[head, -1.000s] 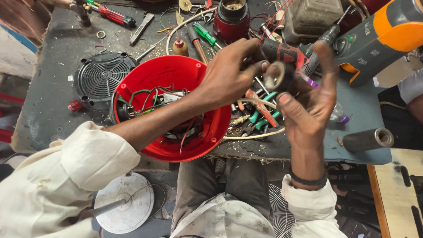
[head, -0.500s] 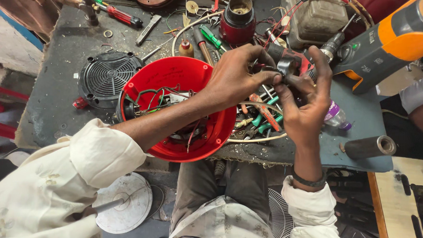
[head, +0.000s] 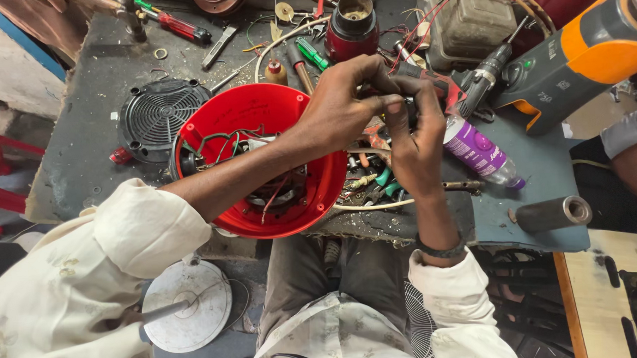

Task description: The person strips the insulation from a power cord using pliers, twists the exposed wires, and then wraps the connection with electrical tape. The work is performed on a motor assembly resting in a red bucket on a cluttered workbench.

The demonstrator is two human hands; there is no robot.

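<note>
Left hand (head: 340, 104) and right hand (head: 412, 137) together pinching small hidden part; red housing (head: 211, 144) just left below.

Part pinched between hands (head: 383, 117) hidden by fingers.

**A cluttered repair workshop**

This is a small appliance repair workshop. A grimy dark bench (head: 85, 159) is strewn with screwdrivers (head: 313, 53), loose wires and small parts. An opened red appliance housing (head: 319, 193) shows its wiring, a black fan grille (head: 157, 114) lies beside it, and an orange-and-grey power tool (head: 582, 50) sits nearby.
</note>
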